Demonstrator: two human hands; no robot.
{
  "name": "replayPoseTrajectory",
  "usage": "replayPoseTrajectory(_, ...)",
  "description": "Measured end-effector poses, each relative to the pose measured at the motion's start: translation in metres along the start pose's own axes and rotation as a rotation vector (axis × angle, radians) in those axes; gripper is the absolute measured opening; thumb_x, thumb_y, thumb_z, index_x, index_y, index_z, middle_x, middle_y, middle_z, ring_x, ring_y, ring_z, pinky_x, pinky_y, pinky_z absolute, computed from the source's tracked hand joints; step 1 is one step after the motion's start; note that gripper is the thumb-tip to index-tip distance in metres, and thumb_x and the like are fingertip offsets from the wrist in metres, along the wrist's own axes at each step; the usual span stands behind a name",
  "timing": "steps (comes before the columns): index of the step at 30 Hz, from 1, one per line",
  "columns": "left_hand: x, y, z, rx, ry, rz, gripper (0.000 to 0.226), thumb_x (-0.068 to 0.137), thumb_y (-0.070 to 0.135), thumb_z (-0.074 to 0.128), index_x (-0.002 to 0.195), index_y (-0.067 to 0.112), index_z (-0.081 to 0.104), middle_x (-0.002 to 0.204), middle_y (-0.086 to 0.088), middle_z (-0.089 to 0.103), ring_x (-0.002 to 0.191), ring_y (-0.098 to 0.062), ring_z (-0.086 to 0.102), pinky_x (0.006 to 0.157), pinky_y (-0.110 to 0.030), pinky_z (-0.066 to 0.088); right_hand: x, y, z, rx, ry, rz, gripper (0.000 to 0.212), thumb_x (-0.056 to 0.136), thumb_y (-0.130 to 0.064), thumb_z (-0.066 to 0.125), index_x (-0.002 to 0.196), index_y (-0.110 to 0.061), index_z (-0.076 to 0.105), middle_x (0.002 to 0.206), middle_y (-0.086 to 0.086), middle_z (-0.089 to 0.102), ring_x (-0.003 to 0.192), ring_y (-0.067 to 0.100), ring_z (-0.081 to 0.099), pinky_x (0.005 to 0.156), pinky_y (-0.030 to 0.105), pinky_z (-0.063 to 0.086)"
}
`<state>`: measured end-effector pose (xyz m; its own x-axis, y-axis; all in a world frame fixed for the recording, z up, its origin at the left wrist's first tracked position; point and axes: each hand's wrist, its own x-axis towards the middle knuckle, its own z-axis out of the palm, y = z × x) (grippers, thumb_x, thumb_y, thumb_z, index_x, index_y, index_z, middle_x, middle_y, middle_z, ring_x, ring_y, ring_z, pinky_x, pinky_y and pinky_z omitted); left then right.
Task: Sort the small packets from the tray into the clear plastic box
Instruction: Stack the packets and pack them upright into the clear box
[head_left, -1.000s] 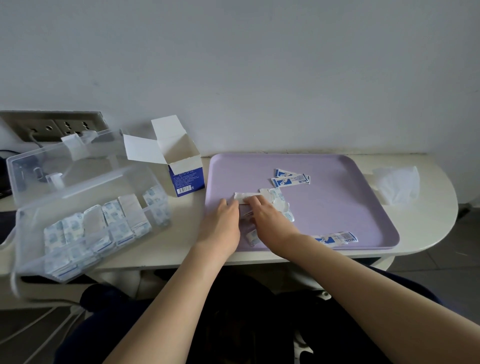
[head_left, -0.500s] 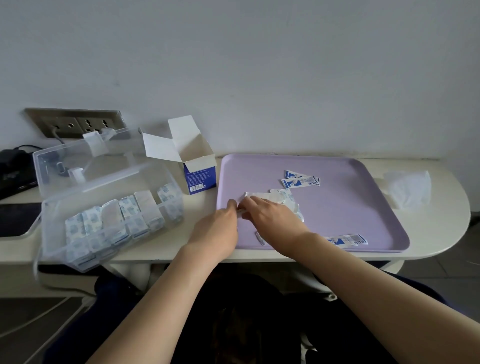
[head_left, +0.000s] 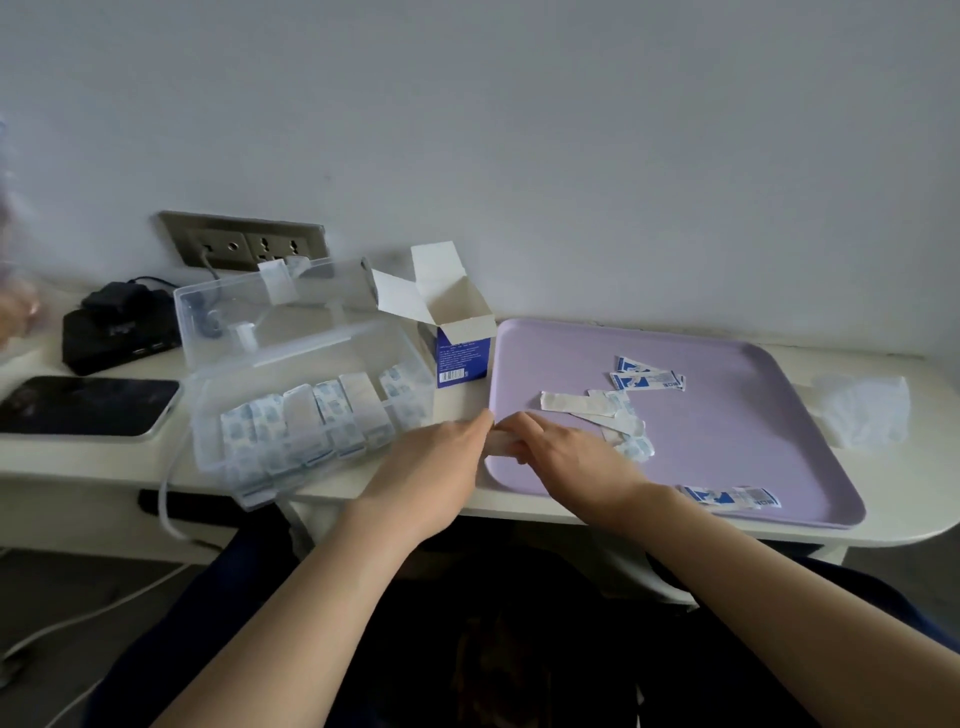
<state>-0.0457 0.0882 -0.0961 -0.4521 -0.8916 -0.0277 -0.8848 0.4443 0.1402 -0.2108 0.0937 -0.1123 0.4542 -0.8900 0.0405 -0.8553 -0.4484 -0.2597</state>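
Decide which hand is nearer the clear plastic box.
Left. The left hand is just right of the clear plastic box; the right hand is farther right, over the purple tray's near-left corner.

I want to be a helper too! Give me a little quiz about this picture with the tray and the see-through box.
1. Pick one: what colour is the tray? A green, B purple, C red.
2. True or false: the clear plastic box already has packets standing in it.
3. Fill in: the left hand and the right hand together hold a white ______ at the tray's left edge.

Key:
1. B
2. True
3. packet (the white packet between the hands)
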Motion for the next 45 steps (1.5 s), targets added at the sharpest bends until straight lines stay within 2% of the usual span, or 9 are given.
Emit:
replayPoseTrajectory(9, -0.031, -0.053, -0.018, -0.224, 0.366, -0.054, 0.007, 0.099, 0.019, 0.039, 0.100, 0.019, 0.046, 0.090, 0.004, 0.064, 0.081, -0.024, 0.059, 0.065, -0.037, 0.043, 0.023, -0.046, -0.008, 0.058, 0.166, -0.023, 0.020, 0.098, -0.024, 0.044, 0.092, -0.009, 0.054, 0.089, 0.010, 0.060, 0.076, 0.032, 0.054, 0.061, 0.039, 0.042)
replayPoseTrajectory(17, -0.056, -0.106, -0.035, -0.327, 0.603, -0.273, 0.013, 0.098, 0.023, 0.044, 0.107, 0.013, 0.047, 0.090, 0.000, 0.056, 0.080, -0.024, 0.054, 0.065, -0.034, 0.036, 0.083, -0.117, -0.020, 0.353, 0.229, 0.006, 0.016, 0.091, -0.011, 0.056, 0.104, -0.006, 0.063, 0.088, 0.010, 0.065, 0.075, 0.024, 0.053, 0.072, 0.032, 0.042)
replayPoseTrajectory(22, -0.069, -0.145, -0.026, -0.215, 0.390, -0.533, 0.037, 0.096, 0.024, 0.048, 0.130, 0.011, 0.041, 0.129, -0.010, 0.046, 0.118, -0.028, 0.043, 0.096, -0.039, 0.034, 0.123, -0.133, -0.008, 0.445, 0.148, 0.168, 0.014, 0.089, -0.013, 0.058, 0.099, -0.005, 0.066, 0.083, 0.007, 0.065, 0.075, 0.026, 0.061, 0.069, 0.028, 0.047)
replayPoseTrajectory(27, -0.080, -0.158, -0.020, -0.242, 0.253, -0.623, 0.042, 0.099, 0.032, 0.040, 0.136, 0.012, 0.037, 0.135, -0.011, 0.043, 0.121, -0.029, 0.039, 0.097, -0.040, 0.032, 0.151, -0.151, 0.005, 0.459, -0.066, 0.241, 0.022, 0.088, -0.013, 0.062, 0.105, -0.001, 0.065, 0.099, 0.015, 0.069, 0.055, 0.011, 0.058, 0.055, 0.016, 0.047)
replayPoseTrajectory(30, -0.082, -0.161, -0.020, -0.269, 0.238, -0.605, 0.045, 0.100, 0.033, 0.035, 0.141, 0.014, 0.032, 0.137, -0.010, 0.042, 0.123, -0.028, 0.038, 0.098, -0.040, 0.030, 0.161, -0.164, 0.013, 0.390, -0.118, 0.261, 0.025, 0.084, -0.015, 0.065, 0.105, 0.000, 0.067, 0.101, 0.015, 0.070, 0.077, 0.024, 0.068, 0.072, 0.031, 0.054)
replayPoseTrajectory(33, -0.085, -0.162, -0.019, -0.282, 0.231, -0.599, 0.044, 0.101, 0.031, 0.033, 0.143, 0.016, 0.029, 0.137, -0.009, 0.041, 0.122, -0.028, 0.037, 0.097, -0.038, 0.030, 0.168, -0.176, 0.018, 0.366, -0.156, 0.257, 0.023, 0.086, -0.016, 0.063, 0.099, 0.002, 0.068, 0.099, 0.017, 0.070, 0.092, 0.028, 0.066, 0.080, 0.031, 0.052)
replayPoseTrajectory(38, -0.084, -0.164, -0.018, -0.301, 0.211, -0.599, 0.045, 0.102, 0.031, 0.031, 0.145, 0.018, 0.025, 0.138, -0.010, 0.039, 0.123, -0.028, 0.035, 0.098, -0.039, 0.029, 0.178, -0.191, 0.031, 0.253, -0.210, 0.252, 0.021, 0.095, -0.017, 0.045, 0.079, -0.007, 0.055, 0.081, 0.011, 0.052, 0.089, 0.028, 0.057, 0.056, 0.017, 0.036)
replayPoseTrajectory(42, -0.085, -0.165, -0.017, -0.309, 0.203, -0.599, 0.045, 0.102, 0.031, 0.031, 0.145, 0.018, 0.024, 0.138, -0.011, 0.038, 0.123, -0.029, 0.034, 0.098, -0.038, 0.029, 0.181, -0.192, 0.038, 0.170, -0.219, 0.248, 0.020, 0.094, -0.016, 0.044, 0.095, -0.003, 0.059, 0.092, 0.016, 0.061, 0.081, 0.027, 0.057, 0.073, 0.033, 0.052)
replayPoseTrajectory(45, -0.086, -0.165, -0.018, -0.321, 0.203, -0.596, 0.046, 0.102, 0.031, 0.030, 0.145, 0.018, 0.023, 0.137, -0.011, 0.038, 0.123, -0.028, 0.034, 0.098, -0.037, 0.029, 0.181, -0.192, 0.037, 0.107, -0.217, 0.240, 0.028, 0.092, -0.019, 0.053, 0.112, 0.001, 0.058, 0.106, 0.017, 0.064, 0.097, 0.029, 0.063, 0.087, 0.036, 0.052)
